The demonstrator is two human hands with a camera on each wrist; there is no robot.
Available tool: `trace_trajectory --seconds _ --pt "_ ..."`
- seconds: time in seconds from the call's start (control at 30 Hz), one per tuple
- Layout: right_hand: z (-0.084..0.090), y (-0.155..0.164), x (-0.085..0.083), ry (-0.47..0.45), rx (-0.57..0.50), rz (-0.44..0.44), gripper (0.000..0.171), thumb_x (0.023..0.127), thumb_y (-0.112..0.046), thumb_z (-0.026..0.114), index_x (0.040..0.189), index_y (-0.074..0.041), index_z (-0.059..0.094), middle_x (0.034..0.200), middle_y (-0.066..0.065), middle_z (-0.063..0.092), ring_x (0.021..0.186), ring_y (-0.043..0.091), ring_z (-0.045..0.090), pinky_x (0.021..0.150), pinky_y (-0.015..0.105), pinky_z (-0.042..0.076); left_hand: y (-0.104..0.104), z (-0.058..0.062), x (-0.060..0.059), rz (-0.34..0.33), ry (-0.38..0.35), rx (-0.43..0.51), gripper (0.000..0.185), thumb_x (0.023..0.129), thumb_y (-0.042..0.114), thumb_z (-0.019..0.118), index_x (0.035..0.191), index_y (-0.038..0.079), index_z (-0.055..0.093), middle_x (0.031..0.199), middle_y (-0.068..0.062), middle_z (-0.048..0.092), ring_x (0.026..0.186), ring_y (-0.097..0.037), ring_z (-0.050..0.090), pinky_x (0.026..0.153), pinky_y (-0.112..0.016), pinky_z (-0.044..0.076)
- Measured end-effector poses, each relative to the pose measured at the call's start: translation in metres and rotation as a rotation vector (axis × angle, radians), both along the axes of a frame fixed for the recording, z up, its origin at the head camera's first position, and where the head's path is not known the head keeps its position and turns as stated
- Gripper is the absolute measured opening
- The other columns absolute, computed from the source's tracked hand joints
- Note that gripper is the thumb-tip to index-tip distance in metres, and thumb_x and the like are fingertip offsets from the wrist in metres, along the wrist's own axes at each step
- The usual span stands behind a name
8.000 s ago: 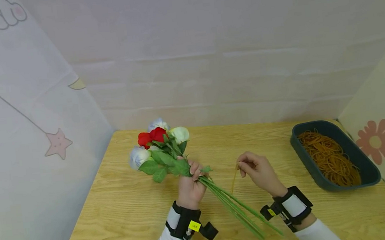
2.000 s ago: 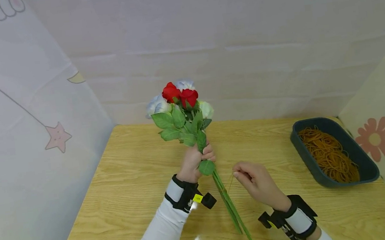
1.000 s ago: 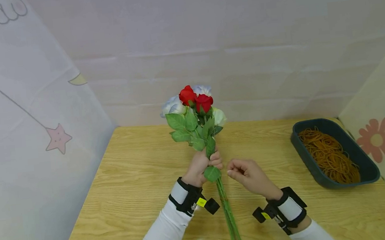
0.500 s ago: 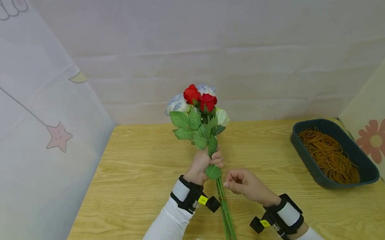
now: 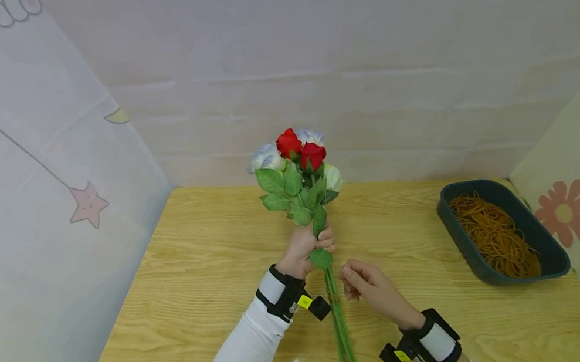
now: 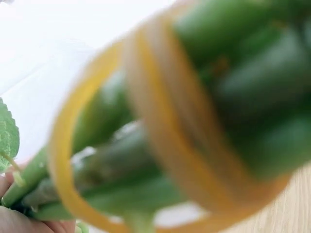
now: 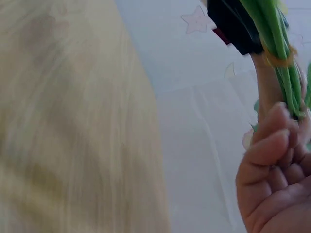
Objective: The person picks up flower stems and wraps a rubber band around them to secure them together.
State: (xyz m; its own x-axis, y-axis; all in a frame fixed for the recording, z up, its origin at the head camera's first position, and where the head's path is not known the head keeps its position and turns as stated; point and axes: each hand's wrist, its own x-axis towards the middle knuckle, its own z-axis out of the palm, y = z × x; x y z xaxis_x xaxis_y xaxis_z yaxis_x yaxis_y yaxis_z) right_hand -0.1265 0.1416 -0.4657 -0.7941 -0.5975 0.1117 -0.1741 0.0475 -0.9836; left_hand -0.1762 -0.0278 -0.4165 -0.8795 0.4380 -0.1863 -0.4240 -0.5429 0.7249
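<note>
Green plastic stems of the red-and-white artificial rose bunch (image 5: 299,168) stand upright in the curled left hand (image 5: 305,249), steadying them while the right hand (image 5: 367,285), fingers loosely curled at four o'clock, hovers beside the yellow rubber band (image 6: 160,145) circling them.

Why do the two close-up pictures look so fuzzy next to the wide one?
Head view: sharp and evenly lit, with a glare patch on the table near the bottom edge. Left wrist view: the rubber band round the stems sits too close to the lens, so it is out of focus. Right wrist view: the tabletop is smeared; the right hand is soft too.
</note>
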Motion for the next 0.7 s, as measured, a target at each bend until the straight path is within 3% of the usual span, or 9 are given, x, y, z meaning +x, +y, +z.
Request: trace_trajectory --seconds 0.2,0.33,0.47,0.7 --pt "-0.002 -0.010 0.028 -0.215 0.038 0.033 0.046 0.104 -0.028 0.027 0.107 0.014 0.044 0.084 0.000 0.049 0.070 0.003 0.051 0.063 0.024 0.049 0.002 -0.002 0.002 0.019 -0.010 -0.010 0.040 0.102 0.028 0.027 0.065 0.017 0.036 0.052 0.009 0.034 0.041 0.000 0.031 0.050 -0.014 0.027" --pt "-0.005 -0.013 0.042 -0.261 0.004 0.039 0.047 0.104 -0.027 0.025 0.116 0.016 0.039 0.086 0.006 0.051 0.071 0.004 0.055 0.064 0.025 0.051 0.003 -0.003 0.003 0.035 -0.004 -0.017 0.038 0.102 0.029 0.026 0.067 0.017 0.035 0.053 0.009 0.034 0.043 0.001 0.031 0.050 -0.013 0.028" --pt "-0.008 -0.017 0.051 -0.326 -0.056 0.051 0.047 0.104 -0.030 0.025 0.116 0.014 0.036 0.080 0.003 0.054 0.067 0.005 0.058 0.064 0.029 0.054 0.004 -0.004 0.004 0.057 0.008 -0.032 0.037 0.102 0.031 0.028 0.069 0.017 0.036 0.053 0.010 0.035 0.043 0.002 0.031 0.050 -0.013 0.029" --pt "-0.009 -0.023 0.059 -0.417 -0.053 -0.028 0.053 0.101 -0.043 0.026 0.117 0.007 0.035 0.074 -0.004 0.050 0.058 0.003 0.052 0.058 0.022 0.048 0.007 -0.008 0.006 0.088 0.024 -0.100 0.037 0.102 0.030 0.028 0.068 0.017 0.034 0.052 0.010 0.034 0.043 0.001 0.028 0.051 -0.014 0.028"
